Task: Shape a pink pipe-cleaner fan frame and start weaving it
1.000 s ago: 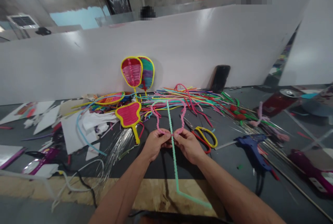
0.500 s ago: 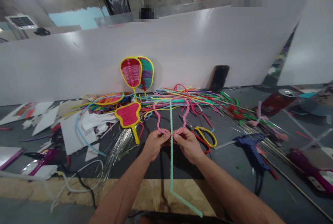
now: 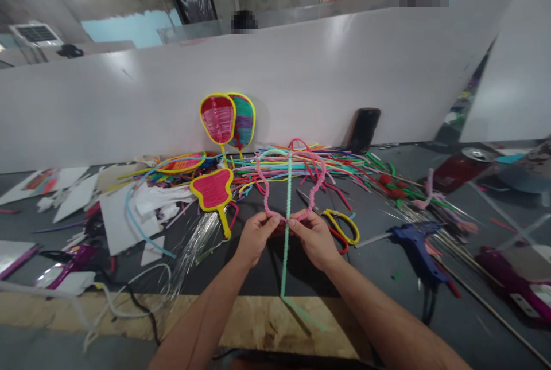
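Between my hands is a pink pipe cleaner frame (image 3: 317, 185), bent into a wavy, rounded outline. A mint green pipe cleaner (image 3: 286, 255) runs down its middle, with its lower end bent off to the right; some mint green also lies along the outline's upper left. My left hand (image 3: 255, 237) pinches the frame's bottom left of the green strand. On the other side, my right hand (image 3: 315, 238) pinches it with thumb and fingers. The fingertips nearly meet at the crossing. Scissors (image 3: 344, 228) with yellow and red handles lie just beyond my right hand.
Loose pipe cleaners (image 3: 344, 166) are heaped behind the frame. Finished fans (image 3: 217, 120) lean on the white partition, and a pink fan (image 3: 212, 191) lies nearer. A phone (image 3: 364, 129) stands upright. Right are a blue glue gun (image 3: 417, 249) and a can (image 3: 460, 169); cables (image 3: 129, 312) trail left.
The pink frame has tilted and moved slightly right, its outline now appearing wider. The green strand's lower end has swung up and left. Both hands keep their pinch.
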`<state>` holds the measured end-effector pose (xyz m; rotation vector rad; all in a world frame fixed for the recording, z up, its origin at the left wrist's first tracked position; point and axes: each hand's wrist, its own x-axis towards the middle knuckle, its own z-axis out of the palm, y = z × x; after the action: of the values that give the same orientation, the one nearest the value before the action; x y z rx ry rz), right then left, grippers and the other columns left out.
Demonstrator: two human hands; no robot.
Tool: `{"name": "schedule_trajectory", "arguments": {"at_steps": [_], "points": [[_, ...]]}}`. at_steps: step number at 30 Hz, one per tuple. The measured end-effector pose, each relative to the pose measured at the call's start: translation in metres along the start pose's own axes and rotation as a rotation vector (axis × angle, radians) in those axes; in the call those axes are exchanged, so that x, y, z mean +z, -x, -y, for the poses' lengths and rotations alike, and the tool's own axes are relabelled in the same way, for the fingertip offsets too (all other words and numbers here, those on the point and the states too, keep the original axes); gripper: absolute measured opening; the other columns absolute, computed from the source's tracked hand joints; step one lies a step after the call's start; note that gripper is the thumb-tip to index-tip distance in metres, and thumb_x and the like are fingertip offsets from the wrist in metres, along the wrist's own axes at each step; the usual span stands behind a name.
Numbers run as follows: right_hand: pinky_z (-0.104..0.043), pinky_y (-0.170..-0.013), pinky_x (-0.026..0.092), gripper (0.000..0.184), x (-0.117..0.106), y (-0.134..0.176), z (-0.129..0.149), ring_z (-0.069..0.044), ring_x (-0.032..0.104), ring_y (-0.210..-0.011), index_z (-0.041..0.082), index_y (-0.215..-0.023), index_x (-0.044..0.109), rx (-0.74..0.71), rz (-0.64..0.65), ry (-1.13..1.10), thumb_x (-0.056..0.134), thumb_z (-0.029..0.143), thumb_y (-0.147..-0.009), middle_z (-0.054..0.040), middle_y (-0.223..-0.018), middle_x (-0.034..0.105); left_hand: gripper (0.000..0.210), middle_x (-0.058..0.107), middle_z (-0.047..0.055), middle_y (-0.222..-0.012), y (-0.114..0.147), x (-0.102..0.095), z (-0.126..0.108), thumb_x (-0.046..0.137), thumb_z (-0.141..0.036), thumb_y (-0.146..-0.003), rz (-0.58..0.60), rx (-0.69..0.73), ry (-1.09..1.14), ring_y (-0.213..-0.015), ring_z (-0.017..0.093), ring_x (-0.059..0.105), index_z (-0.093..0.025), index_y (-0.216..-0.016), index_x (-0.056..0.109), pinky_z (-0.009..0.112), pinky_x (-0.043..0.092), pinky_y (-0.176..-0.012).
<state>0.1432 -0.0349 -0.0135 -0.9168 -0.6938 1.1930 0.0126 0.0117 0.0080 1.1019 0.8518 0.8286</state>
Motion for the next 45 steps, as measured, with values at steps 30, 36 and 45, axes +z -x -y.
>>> {"name": "schedule_trajectory", "arguments": {"at_steps": [30,36,45], "points": [[-0.022,-0.055,0.036,0.020,0.001,0.002,-0.002,-0.008,0.045,-0.056,0.019,-0.076,0.063,0.133,0.171,-0.064,0.072,0.035,-0.069,0.0036,-0.063,0.055,0.033,0.070,0.009,-0.093,0.003,0.005,0.001,0.069,-0.030,-0.071,0.153,-0.041,0.159,-0.085,0.021,0.062,-0.014,-0.100,0.066,0.031,0.046,-0.076],[-0.022,-0.053,0.034,0.022,-0.002,0.000,-0.003,-0.008,0.044,-0.053,0.019,-0.070,0.060,0.122,0.100,-0.041,0.071,0.037,-0.070,0.0043,-0.060,0.054,0.028,0.068,0.004,-0.080,0.001,0.002,0.001,0.071,-0.027,-0.069,0.126,-0.019,0.104,-0.071,0.014,0.060,-0.014,-0.093,0.068,0.026,0.046,-0.070],[-0.022,-0.058,0.041,0.024,-0.013,-0.007,0.013,-0.008,0.052,-0.059,0.019,-0.081,0.065,0.220,0.082,-0.123,0.073,0.037,-0.067,0.0018,-0.070,0.061,0.027,0.061,0.001,-0.063,0.002,0.000,-0.002,0.073,-0.026,-0.066,0.057,-0.098,0.078,-0.059,0.009,0.055,-0.013,-0.089,0.069,0.022,0.048,-0.060]]}}
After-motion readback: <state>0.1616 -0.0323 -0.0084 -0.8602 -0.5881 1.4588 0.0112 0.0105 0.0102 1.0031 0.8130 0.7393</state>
